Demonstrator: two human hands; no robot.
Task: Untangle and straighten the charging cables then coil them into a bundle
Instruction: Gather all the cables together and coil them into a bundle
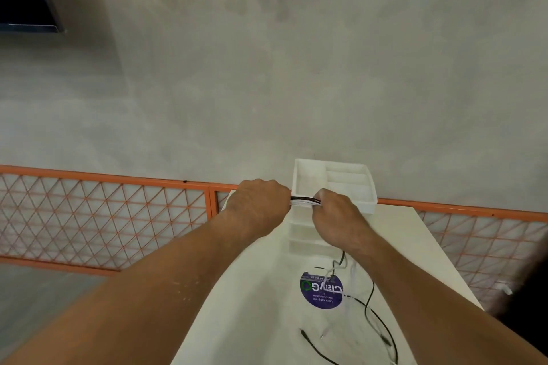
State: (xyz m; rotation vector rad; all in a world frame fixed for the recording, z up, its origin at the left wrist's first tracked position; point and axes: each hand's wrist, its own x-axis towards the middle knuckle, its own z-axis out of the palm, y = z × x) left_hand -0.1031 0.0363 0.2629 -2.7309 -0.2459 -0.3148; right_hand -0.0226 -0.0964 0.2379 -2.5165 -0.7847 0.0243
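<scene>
A bunch of black and white charging cables runs taut between my two fists, above the far end of the white table. My left hand grips the bunch at its left end. My right hand grips it at the right end, a short gap away. From under my right hand the loose cable tails hang down and trail in loops over the table, with a black plug end lying near the front.
A white compartment tray stands at the table's far end, just behind my hands. A round purple sticker is on the tabletop under the cables. An orange mesh railing runs behind and to both sides; grey floor lies beyond.
</scene>
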